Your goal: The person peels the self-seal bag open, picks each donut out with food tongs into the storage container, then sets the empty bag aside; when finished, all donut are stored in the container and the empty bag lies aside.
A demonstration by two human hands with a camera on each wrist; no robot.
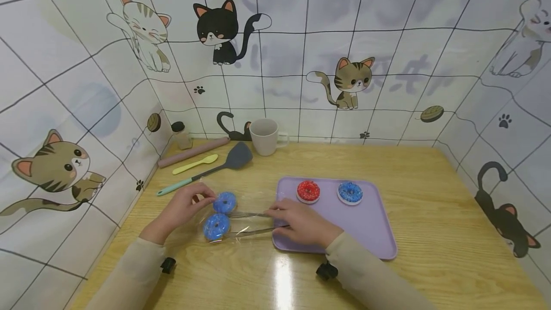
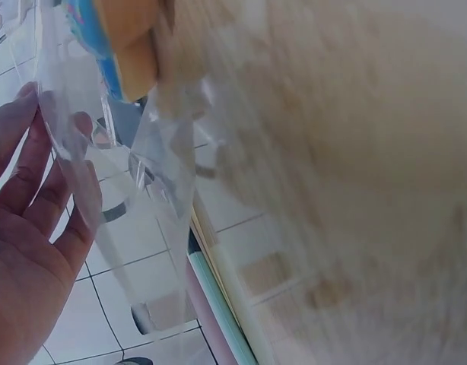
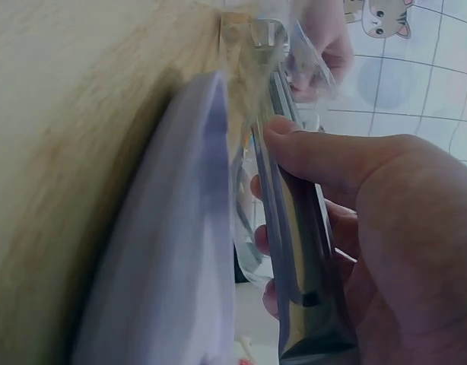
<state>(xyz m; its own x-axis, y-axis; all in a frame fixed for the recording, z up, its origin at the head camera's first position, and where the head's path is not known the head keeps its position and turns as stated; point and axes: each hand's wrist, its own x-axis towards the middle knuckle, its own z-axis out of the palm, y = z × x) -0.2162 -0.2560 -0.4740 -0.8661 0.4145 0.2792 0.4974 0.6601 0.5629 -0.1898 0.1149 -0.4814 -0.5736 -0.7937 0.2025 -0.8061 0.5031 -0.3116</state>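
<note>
My left hand (image 1: 187,207) pinches the edge of a clear plastic bag (image 2: 161,160). Inside lie two blue-iced toy donuts, an upper donut (image 1: 225,202) and a lower donut (image 1: 216,227), side by side. Metal tongs (image 3: 294,251) are gripped in my right hand (image 1: 303,224), thumb on one side and fingers on the other. Their arms spread apart and point left, the tips reaching to the two donuts. My right hand is over the left part of a purple tray (image 1: 344,228), which bears a red donut (image 1: 308,191) and a blue sprinkled donut (image 1: 350,193).
Behind my left hand lie a grey spatula (image 1: 238,156) with a mint handle, a yellow spoon (image 1: 195,163) and a brown rolling pin (image 1: 193,152). A small black-lidded jar (image 1: 182,138) and a white mug (image 1: 264,138) stand along the cat-patterned wall covering (image 1: 284,56).
</note>
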